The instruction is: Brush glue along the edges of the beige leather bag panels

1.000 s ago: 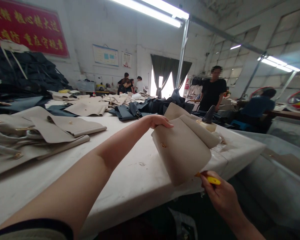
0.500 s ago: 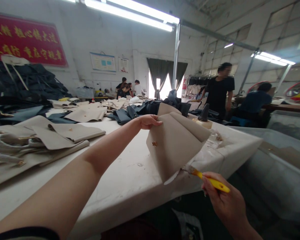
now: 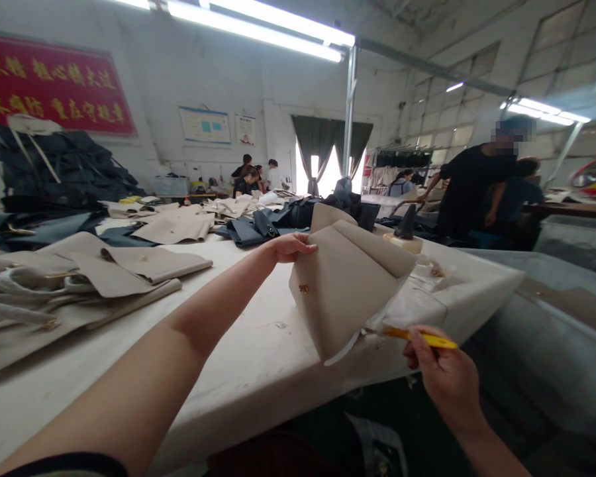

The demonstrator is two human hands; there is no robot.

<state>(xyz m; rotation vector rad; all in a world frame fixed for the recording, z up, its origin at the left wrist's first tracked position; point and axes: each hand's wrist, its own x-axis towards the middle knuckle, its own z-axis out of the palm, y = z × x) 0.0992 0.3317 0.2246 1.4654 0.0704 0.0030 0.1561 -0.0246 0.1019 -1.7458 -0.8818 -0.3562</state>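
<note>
My left hand [image 3: 294,247] grips the upper left edge of a beige leather bag panel [image 3: 350,278], thumb on its front face. The panel is tilted over the table's front edge and carries a small gold clasp [image 3: 303,289]. My right hand [image 3: 444,371] is closed round a yellow-handled brush [image 3: 422,338]. The brush's tip lies at the panel's lower right edge, where a whitish strip shows; whether the bristles touch it I cannot tell. Behind the panel stands a cream bottle with a dark cone-shaped top [image 3: 405,228].
The white-covered table [image 3: 248,331] holds beige bag parts with handles [image 3: 94,285] on the left and dark bag pieces [image 3: 251,227] farther back. Right of the table sits a translucent bin [image 3: 551,344]. A person in black [image 3: 469,185] leans over beyond it, with others farther off.
The brush has swung to a flatter angle and shifted slightly up along the panel's edge with my right hand. My left hand and the panel barely moved. The person in black moved right, bending over.
</note>
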